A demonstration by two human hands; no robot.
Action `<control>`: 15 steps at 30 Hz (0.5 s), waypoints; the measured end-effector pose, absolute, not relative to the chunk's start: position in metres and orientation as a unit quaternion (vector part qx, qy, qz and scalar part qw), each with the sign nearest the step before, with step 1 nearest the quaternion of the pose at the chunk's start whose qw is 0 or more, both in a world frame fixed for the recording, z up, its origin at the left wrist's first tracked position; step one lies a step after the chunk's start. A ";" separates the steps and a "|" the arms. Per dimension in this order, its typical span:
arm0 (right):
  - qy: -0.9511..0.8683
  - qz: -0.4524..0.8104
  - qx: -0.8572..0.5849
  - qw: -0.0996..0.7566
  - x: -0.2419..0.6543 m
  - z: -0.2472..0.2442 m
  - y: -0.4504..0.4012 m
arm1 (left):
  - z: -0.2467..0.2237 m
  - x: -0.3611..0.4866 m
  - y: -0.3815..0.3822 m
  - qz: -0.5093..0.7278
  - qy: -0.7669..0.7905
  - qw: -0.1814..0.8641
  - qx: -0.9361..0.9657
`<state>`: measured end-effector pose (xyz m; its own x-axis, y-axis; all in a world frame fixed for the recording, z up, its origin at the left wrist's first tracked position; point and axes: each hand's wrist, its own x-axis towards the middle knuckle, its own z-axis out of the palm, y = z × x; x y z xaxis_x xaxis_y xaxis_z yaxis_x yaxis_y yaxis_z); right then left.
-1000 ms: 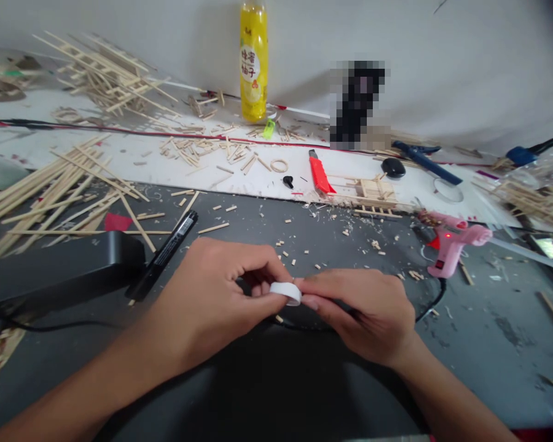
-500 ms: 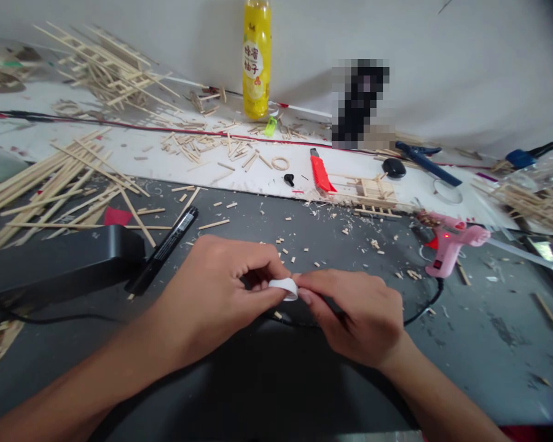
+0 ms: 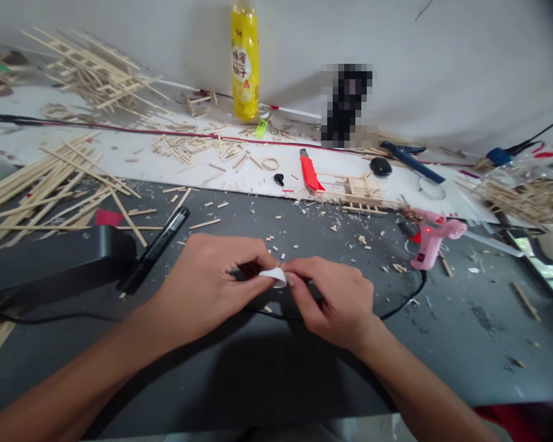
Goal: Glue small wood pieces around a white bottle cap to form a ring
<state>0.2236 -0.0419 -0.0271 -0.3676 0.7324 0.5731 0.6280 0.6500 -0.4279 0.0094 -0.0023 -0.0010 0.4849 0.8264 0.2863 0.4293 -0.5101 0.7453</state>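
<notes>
Item 1: curled white strip [image 3: 276,274], narrow, its material too small to tell. I am seeing it held above the middle of the worktop [image 3: 239,380], between 2 bare hands.

Item 2: left hand [image 3: 212,270]. Its thumb and index finger are pinching the strip's left part, with no gap beyond the strip itself; the other fingers are curling behind.

Item 3: right hand [image 3: 334,294]. Its thumb and index finger are closing together on the strip's right end, the 2 fingertips nearly meeting the left hand's.

Item 4: black marker [image 3: 154,252], lying slantwise left of the left hand, beside a black box-shaped device [image 3: 59,258] that is reaching in from the worktop's left edge.

Item 5: pink hot glue gun [image 3: 431,239], 1 red light glowing, nozzle pointing left, sitting toward the worktop's far right corner. A translucent glue stick [image 3: 493,239] is jutting from its rear; a black cord [image 3: 408,307] is running from its grip towards the hands.

Item 6: loose wooden sticks [image 3: 50,178], spreading over the worktop's far left corner.

Item 7: white board [image 3: 193,172], running along the worktop's far edge. It is carrying a red utility knife [image 3: 309,172], a wooden ring [image 3: 270,164], a small wooden frame [image 3: 364,188], a black oval object [image 3: 380,166] and a bottle of yellow drink [image 3: 245,73], standing upright.
</notes>
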 end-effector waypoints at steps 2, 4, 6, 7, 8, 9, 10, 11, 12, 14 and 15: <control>-0.821 0.081 -0.412 0.388 0.223 -0.026 -0.041 | -0.001 0.010 -0.002 0.334 0.382 0.296 0.810; -0.814 0.103 -0.410 0.399 0.223 -0.025 -0.040 | 0.001 0.010 -0.002 0.338 0.377 0.295 0.810; -0.796 0.141 -0.417 0.416 0.224 -0.027 -0.039 | 0.004 0.009 -0.005 0.353 0.366 0.300 0.807; -0.783 0.161 -0.422 0.428 0.223 -0.028 -0.037 | 0.006 0.009 -0.007 0.366 0.358 0.301 0.804; -0.768 0.180 -0.428 0.442 0.223 -0.029 -0.036 | 0.008 0.008 -0.010 0.383 0.348 0.303 0.800; -0.751 0.194 -0.434 0.459 0.223 -0.029 -0.034 | 0.010 0.008 -0.013 0.402 0.337 0.305 0.795; -0.732 0.203 -0.440 0.479 0.224 -0.028 -0.032 | 0.013 0.007 -0.016 0.420 0.326 0.305 0.790; -0.714 0.213 -0.443 0.499 0.226 -0.024 -0.031 | 0.015 0.006 -0.019 0.437 0.315 0.304 0.786; -0.695 0.230 -0.442 0.518 0.229 -0.019 -0.030 | 0.016 0.005 -0.020 0.450 0.306 0.302 0.783; -0.669 0.273 -0.425 0.546 0.242 -0.002 -0.032 | 0.018 0.003 -0.021 0.465 0.299 0.291 0.781; -0.662 0.303 -0.406 0.552 0.254 0.008 -0.034 | 0.018 0.002 -0.021 0.466 0.298 0.287 0.782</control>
